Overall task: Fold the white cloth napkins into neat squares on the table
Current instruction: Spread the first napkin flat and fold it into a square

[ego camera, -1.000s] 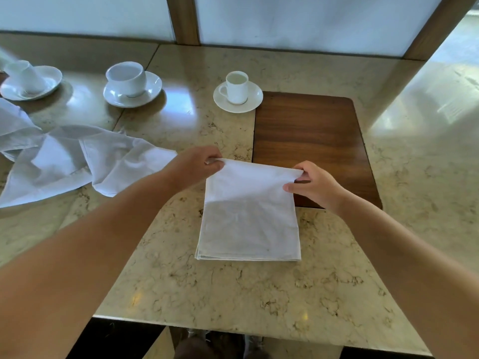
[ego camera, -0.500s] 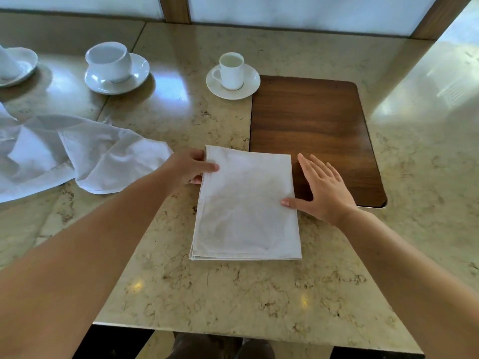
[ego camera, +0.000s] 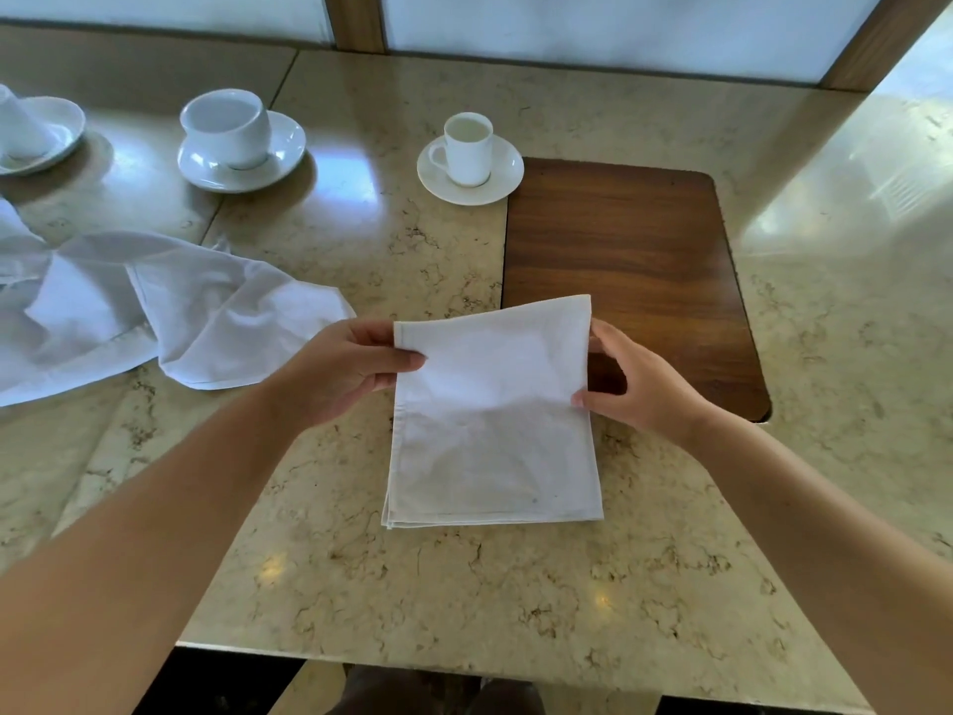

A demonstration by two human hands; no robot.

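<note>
Folded napkin (ego camera: 495, 420): white woven cloth, a layered rectangle with stacked hems showing at its near edge, lying at the centre of the worktop (ego camera: 464, 601); its near half rests flat, while its far half is raised off the surface, and its far right corner stands over the wooden inlay (ego camera: 629, 240). The worktop is polished beige stone with brown veining and glossy reflections. The inlay is a dark, grained wooden panel with rounded corners, set flush to the right of centre. Left hand (ego camera: 345, 371): grips the napkin's far left edge, thumb on top of the cloth, fingers curled beneath. Right hand (ego camera: 639, 384): pinches the right edge, thumb tip on the upper face, fingers bent behind the cloth. Both forearms are bare and extend from the near corners of the view. Unfolded napkins (ego camera: 154, 312): white cloth, crumpled and creased, heaped at the left, just beside the left hand. Small cup (ego camera: 468, 147): white glazed ceramic, cylindrical with a handle, upright on a round saucer (ego camera: 503, 183) touching the inlay's far left corner. Wide cup (ego camera: 227, 126): rounded white ceramic on its own saucer, far left. A third saucer (ego camera: 62, 126) with a cup lies at the far left edge, partly cut off.
</note>
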